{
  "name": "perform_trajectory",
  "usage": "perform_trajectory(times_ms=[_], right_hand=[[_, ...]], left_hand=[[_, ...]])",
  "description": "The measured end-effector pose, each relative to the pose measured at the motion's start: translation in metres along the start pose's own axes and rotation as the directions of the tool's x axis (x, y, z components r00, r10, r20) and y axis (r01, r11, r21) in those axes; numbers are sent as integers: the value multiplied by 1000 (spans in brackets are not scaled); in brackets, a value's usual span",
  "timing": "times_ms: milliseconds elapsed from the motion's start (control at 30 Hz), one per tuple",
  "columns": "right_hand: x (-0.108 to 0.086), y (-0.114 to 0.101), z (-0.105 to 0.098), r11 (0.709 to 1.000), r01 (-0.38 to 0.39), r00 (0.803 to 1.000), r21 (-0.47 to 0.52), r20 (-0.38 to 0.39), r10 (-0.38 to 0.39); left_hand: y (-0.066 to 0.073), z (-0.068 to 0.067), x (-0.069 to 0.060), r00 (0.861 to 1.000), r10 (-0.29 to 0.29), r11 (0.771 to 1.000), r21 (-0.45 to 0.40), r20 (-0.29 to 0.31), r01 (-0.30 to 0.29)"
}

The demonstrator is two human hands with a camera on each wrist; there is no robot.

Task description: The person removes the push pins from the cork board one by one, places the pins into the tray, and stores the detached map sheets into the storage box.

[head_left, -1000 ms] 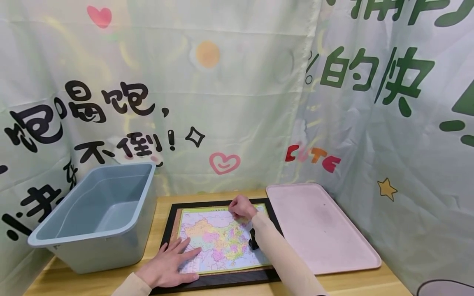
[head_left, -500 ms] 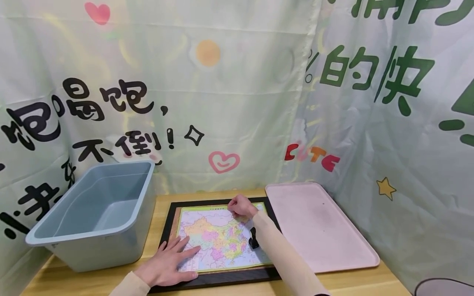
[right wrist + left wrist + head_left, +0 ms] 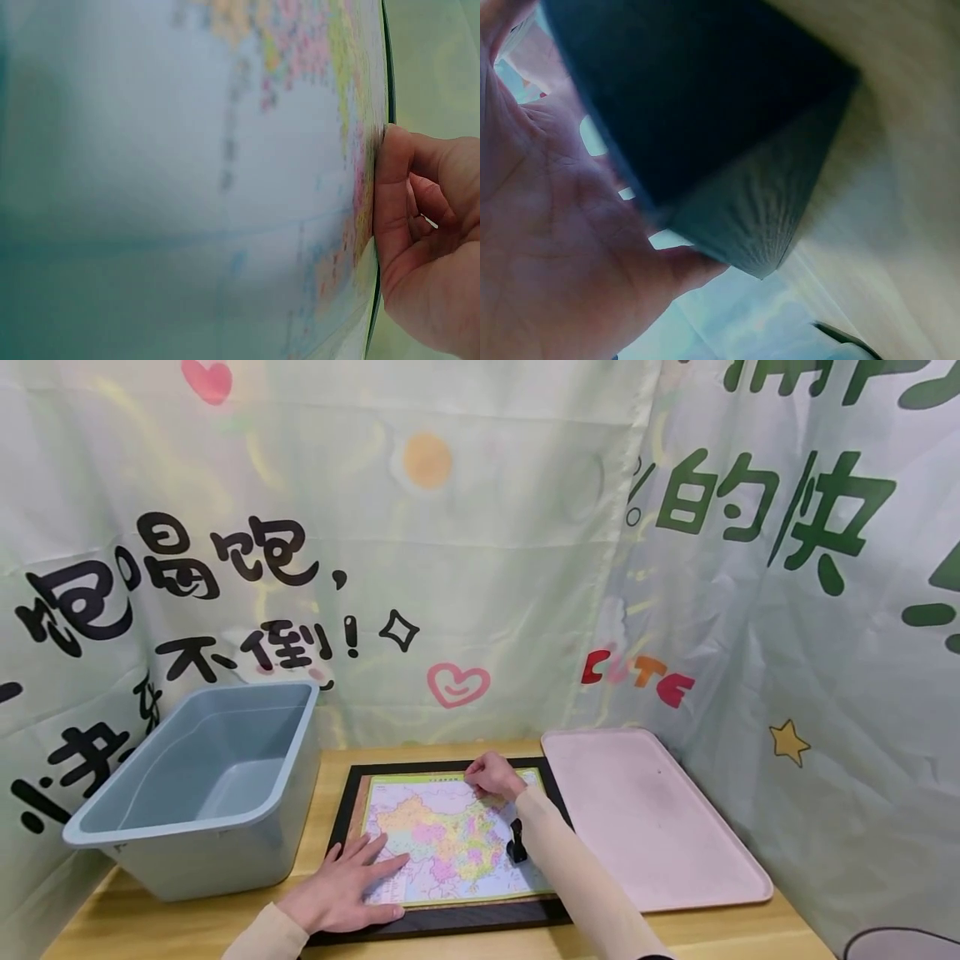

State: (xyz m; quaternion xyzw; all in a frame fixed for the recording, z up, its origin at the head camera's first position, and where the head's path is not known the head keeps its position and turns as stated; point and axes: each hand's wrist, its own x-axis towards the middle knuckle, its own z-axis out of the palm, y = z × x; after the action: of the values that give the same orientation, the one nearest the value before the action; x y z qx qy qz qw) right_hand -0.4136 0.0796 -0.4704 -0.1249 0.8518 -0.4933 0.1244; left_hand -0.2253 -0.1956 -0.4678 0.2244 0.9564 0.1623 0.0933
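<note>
A colourful map (image 3: 427, 839) lies in a black frame (image 3: 450, 920) with a brown border strip at its left. My left hand (image 3: 341, 887) rests spread over the frame's lower left corner, fingertips on the map. In the left wrist view, the dark frame corner (image 3: 705, 97) stands out beside the palm of my left hand (image 3: 577, 225). My right hand (image 3: 495, 777) touches the map near its top edge with curled fingers. The right wrist view has the fingertips of my right hand (image 3: 431, 217) against the map (image 3: 300, 150); anything between them is hidden.
A deep blue-grey tub (image 3: 187, 831) stands on the wooden table (image 3: 330, 777) at the left. At the right, a pink tray (image 3: 660, 827) lies close beside the frame. A small black object (image 3: 516, 843) is beside the right sleeve. Printed cloth (image 3: 487, 568) hangs behind.
The head view has shifted slightly. Both hands stay in about the same places on the map and frame.
</note>
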Motion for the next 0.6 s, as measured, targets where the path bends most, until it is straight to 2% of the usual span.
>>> perform_trajectory(times_ms=[400, 600], right_hand=[[-1, 3, 3, 1000, -7, 1000, 13, -1, 7], [-2, 4, 4, 1000, 3, 1000, -5, -29, -3]], left_hand=[[0, 1, -2, 1000, -8, 1000, -1, 13, 8], [0, 1, -1, 1000, -13, 1000, 5, 8, 13]])
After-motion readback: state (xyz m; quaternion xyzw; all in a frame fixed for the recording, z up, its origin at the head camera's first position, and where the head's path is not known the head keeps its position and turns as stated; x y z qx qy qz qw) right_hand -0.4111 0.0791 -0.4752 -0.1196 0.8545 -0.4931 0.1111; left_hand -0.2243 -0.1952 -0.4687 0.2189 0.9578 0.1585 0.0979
